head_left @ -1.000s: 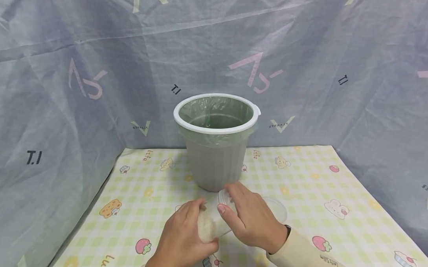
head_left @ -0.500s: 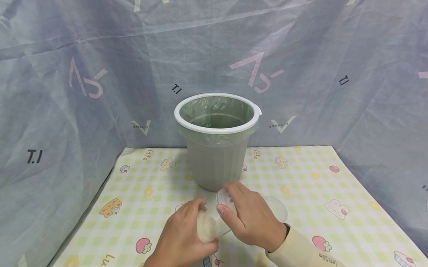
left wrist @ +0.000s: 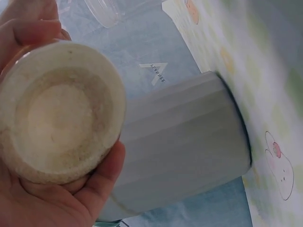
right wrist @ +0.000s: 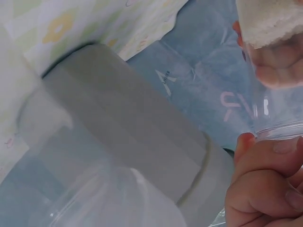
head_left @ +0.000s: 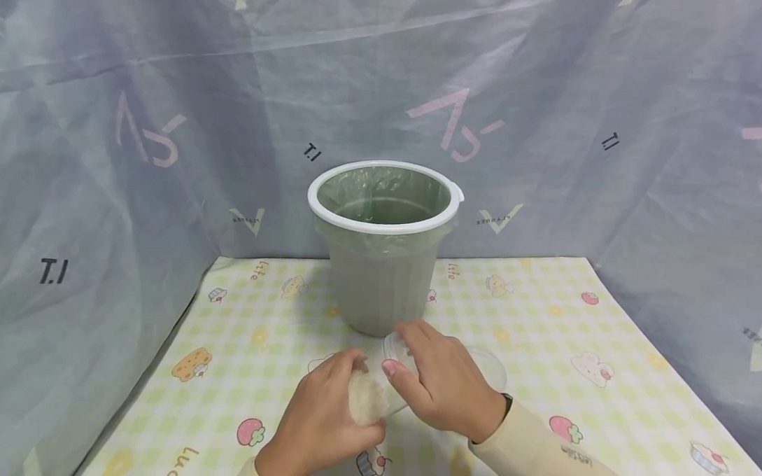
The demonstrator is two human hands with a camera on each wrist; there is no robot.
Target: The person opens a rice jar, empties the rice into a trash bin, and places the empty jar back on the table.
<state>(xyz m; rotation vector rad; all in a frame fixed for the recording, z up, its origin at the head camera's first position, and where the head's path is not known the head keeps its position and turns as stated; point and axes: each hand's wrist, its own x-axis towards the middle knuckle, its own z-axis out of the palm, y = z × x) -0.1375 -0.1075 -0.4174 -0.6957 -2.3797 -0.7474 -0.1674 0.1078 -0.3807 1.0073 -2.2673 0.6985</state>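
Between side edges of tabletop [head_left: 536, 362], my left hand [head_left: 321, 422] grips jar [head_left: 369, 398], seemingly to brace it; right hand [head_left: 447, 381] pinches its rim [head_left: 392, 347].

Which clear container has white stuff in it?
The jar held between the left hand and right hand: white stuff shows at its left end. The other container, partly behind the right hand, shows none.

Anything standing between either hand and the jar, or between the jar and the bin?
The left hand and right hand both grip the jar, so nothing separates them from it. Toward the bin, only the right hand, at the jar's ridged end, is in the way; another clear container sits off to the right.
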